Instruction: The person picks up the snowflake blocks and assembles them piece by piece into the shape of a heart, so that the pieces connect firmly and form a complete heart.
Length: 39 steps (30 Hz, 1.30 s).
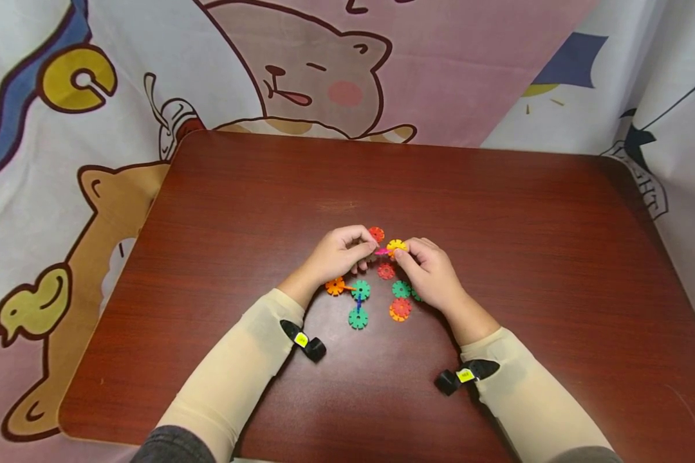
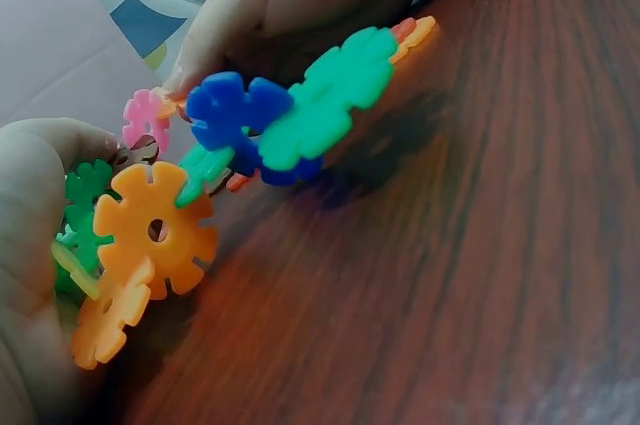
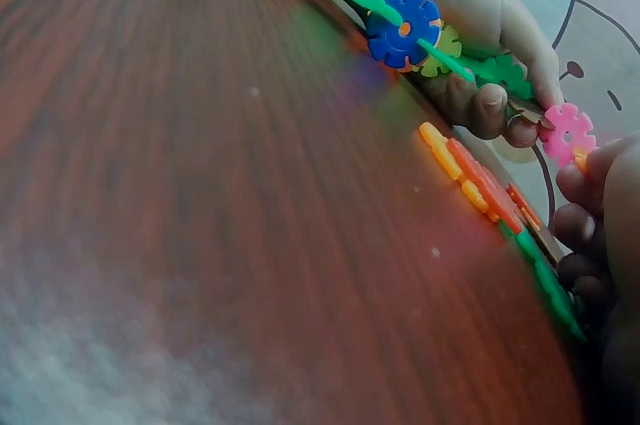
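My left hand (image 1: 344,251) grips a chain of linked notched plastic discs; its fingertips are at a brown disc (image 2: 138,153). From this hand the chain runs through an orange disc (image 1: 335,286), a green disc (image 1: 360,289) and a blue disc (image 2: 222,110) to another green disc (image 1: 358,318). A pink disc (image 3: 569,133) stands between both hands' fingertips, against the brown one. My right hand (image 1: 428,267) pinches a yellow disc (image 1: 396,245) that touches the pink disc. Whether their notches are locked together, I cannot tell. The left fingers hide part of the chain.
On the brown table (image 1: 255,186) lie loose discs: a red one (image 1: 385,271) below the hands, a green one (image 1: 401,289), and a red disc (image 1: 401,307) overlapping an orange one. Another red disc (image 1: 376,234) shows beyond the left fingertips. A cartoon-printed cloth (image 1: 440,77) hangs behind.
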Motion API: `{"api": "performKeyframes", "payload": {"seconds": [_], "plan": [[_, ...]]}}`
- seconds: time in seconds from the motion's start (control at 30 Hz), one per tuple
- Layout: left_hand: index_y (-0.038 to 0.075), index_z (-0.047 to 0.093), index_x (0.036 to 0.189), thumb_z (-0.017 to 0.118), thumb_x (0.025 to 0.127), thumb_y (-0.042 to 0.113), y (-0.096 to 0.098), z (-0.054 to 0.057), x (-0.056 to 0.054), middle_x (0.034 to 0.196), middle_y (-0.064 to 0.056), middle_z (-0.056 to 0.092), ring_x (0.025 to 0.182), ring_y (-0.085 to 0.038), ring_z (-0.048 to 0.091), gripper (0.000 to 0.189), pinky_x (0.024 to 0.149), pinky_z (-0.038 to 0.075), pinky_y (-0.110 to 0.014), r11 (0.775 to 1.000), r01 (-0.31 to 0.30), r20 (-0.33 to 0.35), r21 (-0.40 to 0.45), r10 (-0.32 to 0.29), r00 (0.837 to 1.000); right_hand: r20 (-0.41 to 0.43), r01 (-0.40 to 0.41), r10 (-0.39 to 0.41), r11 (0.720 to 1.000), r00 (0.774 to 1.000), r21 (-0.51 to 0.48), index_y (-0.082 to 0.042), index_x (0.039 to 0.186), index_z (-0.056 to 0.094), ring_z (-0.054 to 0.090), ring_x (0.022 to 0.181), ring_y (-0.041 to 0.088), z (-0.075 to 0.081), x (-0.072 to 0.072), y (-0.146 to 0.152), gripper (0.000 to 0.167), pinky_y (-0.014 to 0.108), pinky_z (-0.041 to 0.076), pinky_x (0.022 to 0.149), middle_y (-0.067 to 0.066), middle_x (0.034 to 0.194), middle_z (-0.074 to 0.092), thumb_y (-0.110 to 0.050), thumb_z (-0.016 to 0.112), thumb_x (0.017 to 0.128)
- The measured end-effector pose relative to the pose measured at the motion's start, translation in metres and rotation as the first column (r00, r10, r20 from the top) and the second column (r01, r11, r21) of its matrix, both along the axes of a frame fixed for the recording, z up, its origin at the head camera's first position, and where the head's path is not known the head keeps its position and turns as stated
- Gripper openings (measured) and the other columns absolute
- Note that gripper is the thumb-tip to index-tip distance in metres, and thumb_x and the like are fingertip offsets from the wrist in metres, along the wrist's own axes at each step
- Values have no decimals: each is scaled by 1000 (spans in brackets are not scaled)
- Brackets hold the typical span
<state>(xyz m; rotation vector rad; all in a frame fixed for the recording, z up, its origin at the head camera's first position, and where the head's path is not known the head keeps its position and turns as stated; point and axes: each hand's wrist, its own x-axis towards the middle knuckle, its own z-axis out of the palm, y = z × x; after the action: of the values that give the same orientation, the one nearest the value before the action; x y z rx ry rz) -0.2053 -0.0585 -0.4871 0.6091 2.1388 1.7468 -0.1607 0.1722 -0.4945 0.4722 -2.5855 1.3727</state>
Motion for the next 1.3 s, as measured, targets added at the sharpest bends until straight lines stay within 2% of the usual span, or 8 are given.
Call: {"api": "performKeyframes", "payload": {"seconds": [0.27, 0.37, 0.47, 0.6, 0.77, 0.93, 1.17, 1.3], "plan": [[11, 71, 93, 67, 107, 19, 0, 0, -1, 75, -3, 66, 60, -21, 61, 17, 54, 54, -31, 999, 30, -41, -40, -32, 999, -18, -23, 23, 1000, 1000, 18, -10, 90, 71, 60, 93, 21, 0, -1, 1, 14, 37, 47, 82, 1, 91, 70, -12, 66, 103], [9, 71, 97, 65, 108, 18, 1, 0, -1, 71, -5, 65, 58, -20, 60, 16, 53, 53, -30, 1000, 15, -14, -16, -15, 1000, -30, 11, -12, 1000, 999, -23, -8, 91, 70, 59, 94, 20, 0, 0, 2, 14, 35, 46, 83, 3, 93, 69, -10, 65, 104], [5, 71, 101, 62, 109, 16, 1, 1, -1, 69, -6, 64, 57, -19, 58, 16, 53, 53, -29, 999, -24, 38, 31, 23, 999, -59, 37, -40, 998, 997, -46, -5, 94, 70, 57, 93, 21, -1, 0, 3, 4, 33, 44, 81, 5, 93, 66, -5, 68, 97], [1, 71, 107, 56, 112, 18, 1, 1, -1, 70, -7, 64, 57, -17, 59, 24, 53, 53, -29, 993, -72, 108, 89, 62, 992, -120, -3, 8, 999, 993, 38, -7, 95, 74, 54, 92, 25, -5, -1, 3, 11, 35, 42, 79, 6, 93, 65, -7, 78, 85], [-3, 70, 113, 44, 116, 23, 0, 2, -1, 74, -12, 66, 59, -18, 59, 37, 53, 52, -28, 990, -81, 151, 116, 63, 987, -138, -52, 76, 985, 988, 165, -9, 93, 79, 52, 95, 31, -4, -1, 0, 25, 44, 41, 83, 7, 94, 63, -20, 95, 78], [-5, 69, 115, 38, 118, 28, 0, 1, -1, 80, -20, 68, 60, -21, 61, 45, 53, 52, -28, 987, -85, 167, 137, 61, 984, -145, -72, 99, 980, 985, 185, -10, 94, 81, 53, 93, 30, -3, 0, -1, 20, 42, 41, 81, 6, 92, 63, -18, 94, 81], [-5, 70, 115, 37, 117, 29, 0, 1, -1, 82, -17, 69, 60, -21, 61, 47, 53, 52, -28, 985, -85, 160, 151, 61, 985, -141, -65, 96, 975, 985, 211, -4, 98, 78, 53, 93, 31, -2, -1, 0, 29, 43, 42, 82, 8, 93, 64, -21, 94, 80], [-5, 70, 115, 39, 117, 26, 0, 2, -1, 82, -17, 69, 59, -21, 60, 45, 52, 52, -28, 984, -90, 149, 152, 67, 987, -139, -57, 88, 975, 986, 214, -6, 96, 78, 54, 92, 31, -1, 0, 0, 26, 43, 43, 82, 7, 92, 65, -18, 95, 80]]}}
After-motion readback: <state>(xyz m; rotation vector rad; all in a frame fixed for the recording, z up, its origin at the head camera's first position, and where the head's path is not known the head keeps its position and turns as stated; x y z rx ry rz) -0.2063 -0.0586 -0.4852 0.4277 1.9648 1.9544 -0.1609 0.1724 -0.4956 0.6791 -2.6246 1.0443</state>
